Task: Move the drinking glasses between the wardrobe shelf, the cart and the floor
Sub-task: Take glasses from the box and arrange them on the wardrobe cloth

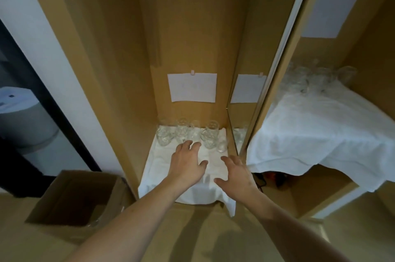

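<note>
Step in hand, by my reading: the reach for a pickup at the wardrobe shelf [149,184]. Nothing is gripped yet.

Left hand [188,165], centre frame: fingers spread and relaxed, tips just short of or touching the front row of drinking glasses [188,133]; contact cannot be told. Right hand [236,174], just right of it: fingers spread, holding nothing, hovering over the white cloth [162,167] that lines the shelf.

The glasses stand upright in a tight cluster at the back of the shelf, centre frame, against the rear panel under a taped paper sheet [192,87]. One glass [222,145] stands a little forward at the right end of the cluster, nearest the right hand.

A second group of glasses [310,78] sits at right of frame on a cloth-draped surface [320,133], probably the cart; blurred.

Next move, as a judgement: each hand closes round one front-row glass and lifts straight up before drawing back, since neighbours stand touching or nearly so.

Edges and room:
- Compartment is narrow; side walls close on both sides of the cluster.
- Mirrored door edge [241,112] stands just right of the forward glass.
- Front half of the shelf is open cloth, fair room for withdrawal.
- Cloth overhangs the front lip; it may drag.
- Open cardboard box [64,201] at lower left, on the floor.
</note>
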A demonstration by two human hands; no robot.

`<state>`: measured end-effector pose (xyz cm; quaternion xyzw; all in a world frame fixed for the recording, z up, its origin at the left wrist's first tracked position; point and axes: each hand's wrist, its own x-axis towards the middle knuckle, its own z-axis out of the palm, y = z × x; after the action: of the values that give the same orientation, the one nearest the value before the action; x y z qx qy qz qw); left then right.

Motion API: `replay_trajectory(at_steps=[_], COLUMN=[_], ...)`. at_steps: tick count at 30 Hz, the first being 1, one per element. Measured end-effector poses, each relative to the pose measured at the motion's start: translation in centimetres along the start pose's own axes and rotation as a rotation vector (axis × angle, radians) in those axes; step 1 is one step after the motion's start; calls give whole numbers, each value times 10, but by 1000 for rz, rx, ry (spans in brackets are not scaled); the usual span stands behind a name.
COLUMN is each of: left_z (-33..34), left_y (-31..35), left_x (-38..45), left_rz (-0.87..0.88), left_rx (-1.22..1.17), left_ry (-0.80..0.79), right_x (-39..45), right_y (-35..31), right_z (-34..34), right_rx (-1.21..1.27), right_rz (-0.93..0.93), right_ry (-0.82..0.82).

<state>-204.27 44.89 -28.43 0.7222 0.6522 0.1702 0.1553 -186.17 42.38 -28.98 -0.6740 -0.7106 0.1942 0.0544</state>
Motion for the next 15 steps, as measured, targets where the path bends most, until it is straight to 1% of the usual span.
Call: replay_trajectory(at_steps=[3,7,12,15], left_z=[3,15,16,14], left_y=[-12,-21,-43,-55], left_x=[6,11,29,43], left_rz=[-2,-18,-85,-123], left_rx=[-29,-71,-52,-8], left_ry=[-9,-31,-24,-63], right_x=[4,18,57,84], right_y=[-6,-4,-5,-8], right_z=[7,17,31,35], right_rx=[-4,-13,29,86], right_rz=[1,11,-5,19], right_ry=[-5,-53,-95,-114])
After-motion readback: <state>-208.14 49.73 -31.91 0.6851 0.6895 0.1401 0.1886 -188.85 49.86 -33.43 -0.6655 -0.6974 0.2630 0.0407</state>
